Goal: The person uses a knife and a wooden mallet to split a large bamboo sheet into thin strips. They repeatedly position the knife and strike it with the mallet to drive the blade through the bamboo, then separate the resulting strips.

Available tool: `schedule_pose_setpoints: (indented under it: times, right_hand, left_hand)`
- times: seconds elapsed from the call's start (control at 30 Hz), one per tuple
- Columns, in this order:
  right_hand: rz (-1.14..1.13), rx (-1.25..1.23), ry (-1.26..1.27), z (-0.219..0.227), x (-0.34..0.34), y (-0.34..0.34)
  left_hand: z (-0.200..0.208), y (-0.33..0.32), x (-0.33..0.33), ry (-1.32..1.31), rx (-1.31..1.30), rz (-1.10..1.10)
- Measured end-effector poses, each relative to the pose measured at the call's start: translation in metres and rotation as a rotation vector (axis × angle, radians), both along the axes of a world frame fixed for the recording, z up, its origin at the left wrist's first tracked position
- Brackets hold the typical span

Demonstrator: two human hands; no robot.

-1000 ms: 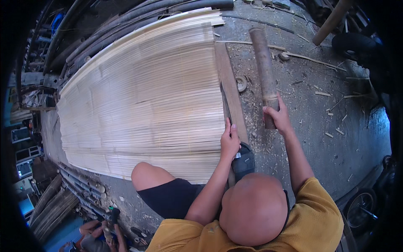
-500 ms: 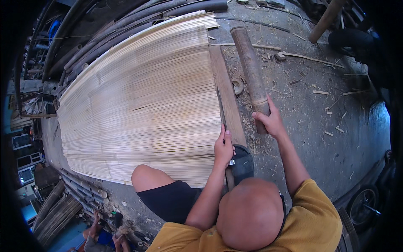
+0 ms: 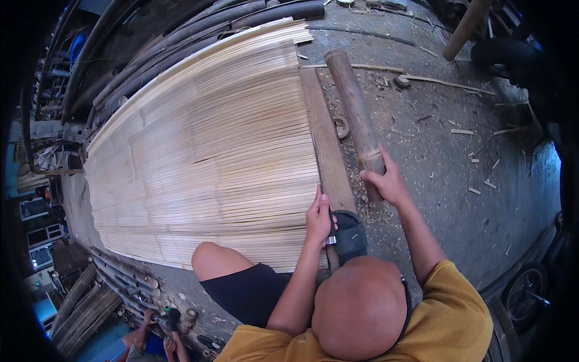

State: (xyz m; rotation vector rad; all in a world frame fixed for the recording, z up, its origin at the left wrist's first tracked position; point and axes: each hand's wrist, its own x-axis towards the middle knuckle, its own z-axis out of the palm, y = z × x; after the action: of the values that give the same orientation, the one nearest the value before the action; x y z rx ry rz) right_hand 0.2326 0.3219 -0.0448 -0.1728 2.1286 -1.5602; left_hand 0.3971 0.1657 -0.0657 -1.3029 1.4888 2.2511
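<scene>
Slanting brown bamboo length (image 3: 353,108), dark-handled tool (image 3: 331,231), pale aligned strips (image 3: 205,157)

We hold a bamboo tube (image 3: 351,99) by its near end in our right hand (image 3: 384,179) over a chip-strewn floor (image 3: 440,223), our left hand (image 3: 318,222) wrapped around a dark handle (image 3: 331,240) beside a pale slatted sheet (image 3: 211,139) and wooden plank (image 3: 329,142).

I log a grey floor (image 3: 434,181) strewn with pale chips (image 3: 462,131) and a long thin strip (image 3: 447,84). On it I note a broad slatted mat (image 3: 205,151), a wooden plank (image 3: 329,139) along its right edge.
</scene>
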Motion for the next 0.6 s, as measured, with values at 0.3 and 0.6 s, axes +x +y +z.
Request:
schedule_pose_setpoints:
  times: [0.3,0.6]
  right_hand:
    - [-0.070,-0.395,0.434,0.110,-0.040,-0.021]
    - [0.396,0.316,0.172,-0.001,-0.015,-0.021]
  left_hand:
    - [-0.032,0.001,0.018,0.056,0.004,0.100]
    - [-0.028,0.008,0.008,0.031,-0.037,0.034]
